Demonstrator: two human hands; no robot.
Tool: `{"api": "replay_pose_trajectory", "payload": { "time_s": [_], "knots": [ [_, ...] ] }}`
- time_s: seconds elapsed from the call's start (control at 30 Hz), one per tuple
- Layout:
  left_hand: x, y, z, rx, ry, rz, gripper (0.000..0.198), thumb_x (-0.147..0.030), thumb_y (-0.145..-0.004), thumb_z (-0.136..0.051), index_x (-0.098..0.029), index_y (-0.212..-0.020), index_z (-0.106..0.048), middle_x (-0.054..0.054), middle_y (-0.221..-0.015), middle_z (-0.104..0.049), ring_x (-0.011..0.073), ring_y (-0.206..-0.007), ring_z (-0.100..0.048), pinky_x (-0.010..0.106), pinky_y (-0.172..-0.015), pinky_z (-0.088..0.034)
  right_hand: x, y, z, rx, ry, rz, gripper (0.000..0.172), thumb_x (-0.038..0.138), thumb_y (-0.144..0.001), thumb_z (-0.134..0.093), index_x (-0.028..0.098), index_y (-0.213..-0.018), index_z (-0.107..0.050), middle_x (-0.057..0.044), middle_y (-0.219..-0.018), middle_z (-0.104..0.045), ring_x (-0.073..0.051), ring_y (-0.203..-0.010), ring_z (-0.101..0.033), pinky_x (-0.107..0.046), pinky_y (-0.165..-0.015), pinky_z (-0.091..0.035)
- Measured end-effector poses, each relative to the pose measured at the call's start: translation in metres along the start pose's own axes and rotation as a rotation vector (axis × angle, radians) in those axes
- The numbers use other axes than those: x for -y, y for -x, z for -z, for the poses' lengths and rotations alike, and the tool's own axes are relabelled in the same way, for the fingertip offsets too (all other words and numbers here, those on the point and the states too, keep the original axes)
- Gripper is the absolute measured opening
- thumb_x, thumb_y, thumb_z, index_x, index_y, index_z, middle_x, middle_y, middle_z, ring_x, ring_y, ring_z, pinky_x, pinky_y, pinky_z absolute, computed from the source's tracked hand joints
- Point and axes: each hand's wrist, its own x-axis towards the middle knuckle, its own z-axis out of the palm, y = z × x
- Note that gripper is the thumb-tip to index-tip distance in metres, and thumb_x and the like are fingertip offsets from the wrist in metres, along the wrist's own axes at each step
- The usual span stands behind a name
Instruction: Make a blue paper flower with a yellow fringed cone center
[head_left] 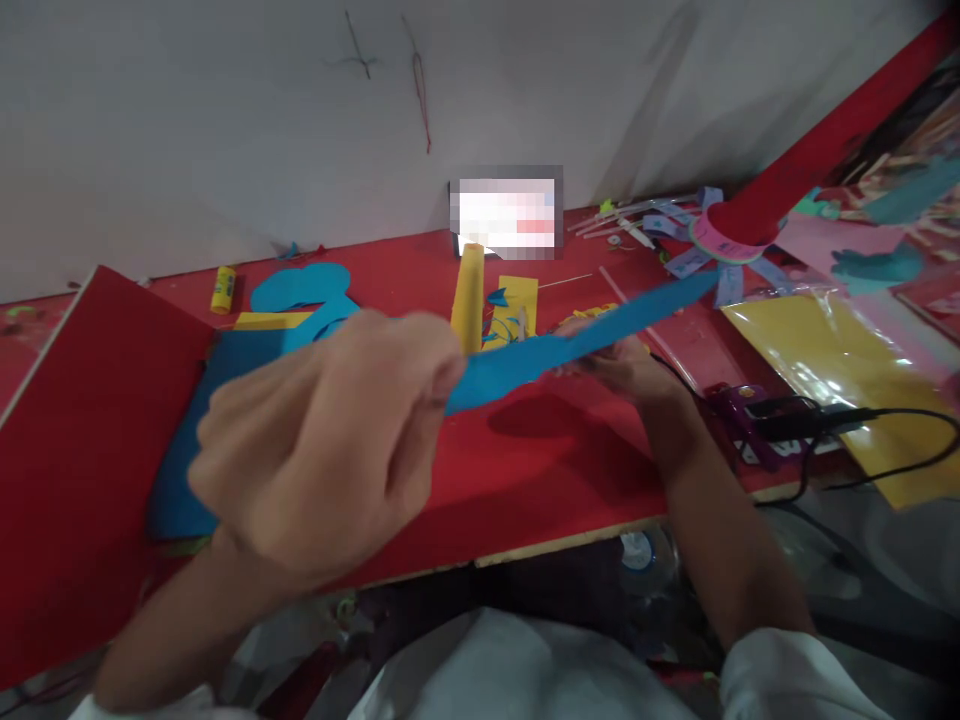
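Observation:
A long blue strip [517, 368] stretches across the middle of the view above the red table. At its left end my left hand [330, 440] is closed in a pinch on it, large and near the camera. My right hand [615, 362] sits behind and under the strip, farther right, with fingers wrapped at it; part of those fingers is hidden by the strip. The strip's free end runs up to the right, past my right hand. Blue cut pieces [300, 288] and a blue sheet [187, 470] lie at the left, partly behind my left hand.
A yellow glue stick [223, 290] stands at the back left. A lit screen [506, 215] leans by the wall, near a yellow strip [470, 295]. At the right are a red pole [825, 140], a purple device [750, 420] with black cables, and yellow sheets [847, 370].

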Motion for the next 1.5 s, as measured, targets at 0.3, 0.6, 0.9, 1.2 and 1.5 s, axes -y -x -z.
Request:
{"api": "replay_pose_trajectory", "payload": {
  "time_s": [0.3, 0.6, 0.9, 1.2, 1.5],
  "knots": [
    [0.036, -0.045, -0.013, -0.075, -0.049, -0.049, 0.022, -0.022, -0.113, -0.051, -0.022, -0.095, -0.063, 0.003, -0.088, -0.054, 0.0134, -0.071, -0.043, 0.032, -0.063, -0.04, 0.018, -0.004, -0.006, -0.201, 0.076, 0.208, 0.041, 0.065, -0.078, -0.092, 0.028, -0.076, -0.073, -0.005, -0.086, -0.062, -0.023, -0.084, -0.059, -0.04, -0.074, -0.055],
    [0.126, -0.072, -0.041, -0.263, 0.296, -0.051, 0.015, -0.022, -0.103, -0.077, -0.015, -0.091, -0.071, -0.004, -0.071, -0.051, 0.0064, -0.059, -0.032, 0.027, -0.05, -0.018, 0.041, -0.031, -0.02, -0.404, 0.005, 0.238, 0.047, 0.071, -0.088, -0.08, 0.027, -0.088, -0.062, 0.0, -0.077, -0.053, -0.019, -0.071, -0.053, -0.033, -0.062, -0.05],
    [0.181, -0.06, -0.063, -0.282, 0.475, 0.34, 0.056, -0.068, -0.082, -0.09, -0.017, -0.09, -0.068, -0.006, -0.066, -0.038, 0.0051, -0.052, -0.029, 0.022, -0.038, -0.02, 0.045, -0.059, -0.018, -0.406, -0.017, 0.166, 0.044, 0.066, -0.092, -0.079, 0.028, -0.087, -0.057, 0.003, -0.063, -0.048, -0.014, -0.054, -0.048, -0.03, -0.045, -0.041],
    [0.22, -0.027, -0.084, -0.168, 0.378, 0.356, 0.074, -0.092, -0.082, -0.068, -0.021, -0.103, -0.059, -0.012, -0.054, -0.036, 0.0024, -0.042, -0.019, 0.026, -0.038, -0.015, 0.038, -0.06, -0.018, -0.343, -0.032, 0.024, 0.05, 0.067, -0.089, -0.082, 0.028, -0.086, -0.05, 0.008, -0.055, -0.039, -0.008, -0.038, -0.033, -0.028, -0.031, -0.018],
    [0.174, 0.007, -0.074, -0.013, 0.534, 0.654, 0.035, -0.052, -0.096, -0.08, -0.024, -0.093, -0.058, -0.008, -0.058, -0.039, 0.0081, -0.044, -0.029, 0.029, -0.041, -0.019, 0.024, -0.058, -0.033, -0.428, 0.073, -0.009, 0.049, 0.067, -0.08, -0.088, 0.026, -0.078, -0.061, 0.007, -0.055, -0.046, -0.009, -0.042, -0.039, -0.024, -0.033, -0.029]
  ]
}}
